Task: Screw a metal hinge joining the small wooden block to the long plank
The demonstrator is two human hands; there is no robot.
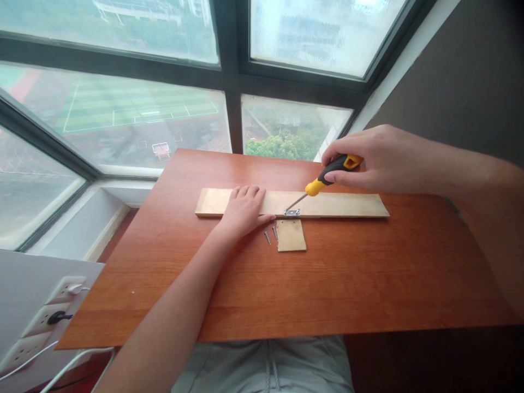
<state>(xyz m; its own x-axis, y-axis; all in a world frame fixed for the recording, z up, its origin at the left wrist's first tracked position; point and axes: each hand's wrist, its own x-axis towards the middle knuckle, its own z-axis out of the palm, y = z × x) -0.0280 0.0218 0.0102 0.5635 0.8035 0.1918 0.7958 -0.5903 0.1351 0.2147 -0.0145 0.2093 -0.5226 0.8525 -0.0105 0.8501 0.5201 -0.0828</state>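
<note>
My right hand [368, 158] is closed round the black and yellow handle of a screwdriver [314, 187]. Its shaft slants down to the left, and the tip meets the left end of a small metal hinge [292, 213]. That hinge lies on the near edge of a long pale wooden board [344, 204]. Flat on the board's left half rests my left hand [243, 210], fingers stretched over it and thumb along the near edge. Just below the hinge lies a small square wooden piece [291, 236] with holes near its top edge. Two loose screws [267, 238] lie left of it.
Everything lies on a reddish-brown wooden table [327, 289]. Large windows with dark frames [233, 82] stand behind it. At the lower left are wall sockets [45, 319] with plugs and a white cable. My lap [266, 365] is at the near edge.
</note>
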